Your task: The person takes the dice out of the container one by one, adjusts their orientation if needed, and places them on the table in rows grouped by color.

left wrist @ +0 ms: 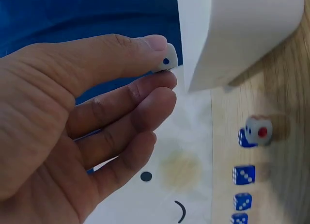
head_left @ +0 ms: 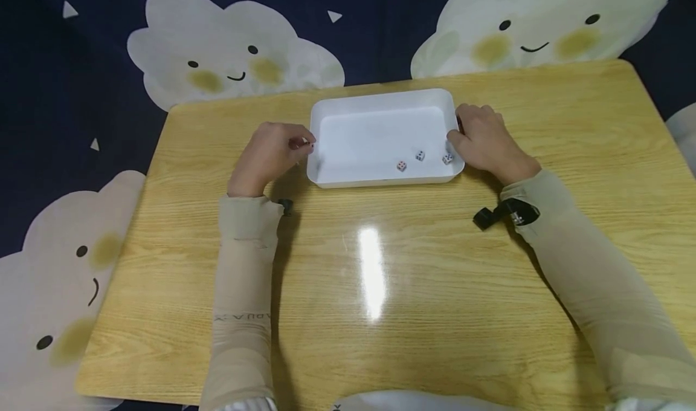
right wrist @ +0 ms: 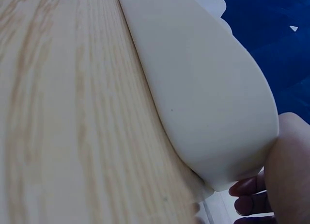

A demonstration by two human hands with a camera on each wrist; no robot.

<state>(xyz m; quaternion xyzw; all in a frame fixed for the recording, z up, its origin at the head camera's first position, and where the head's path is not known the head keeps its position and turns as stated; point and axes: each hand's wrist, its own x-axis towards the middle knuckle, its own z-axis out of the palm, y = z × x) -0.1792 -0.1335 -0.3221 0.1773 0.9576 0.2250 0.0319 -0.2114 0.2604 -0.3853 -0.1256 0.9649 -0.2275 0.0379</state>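
Observation:
My left hand (head_left: 269, 157) pinches a white die (left wrist: 170, 58) between thumb and index finger, right at the left rim of a white rectangular tray (head_left: 370, 136). In the left wrist view its other fingers are loosely bent. At the tray's right end, my right hand (head_left: 486, 140) grips the wall, thumb over the rim and fingers on the outer side. Inside the tray, toward the front right, lie three light dice: a red-spotted die (head_left: 401, 165), a dark-spotted die (head_left: 420, 155) and another die (head_left: 447, 158) near the corner.
Beside the tray, the left wrist view shows a row of blue dice (left wrist: 243, 175) on the wooden table (head_left: 348, 338). A white die with a red spot (left wrist: 260, 130) overlaps one of them. Behind the table hangs a dark blue cloth with a cloud print (head_left: 234, 42).

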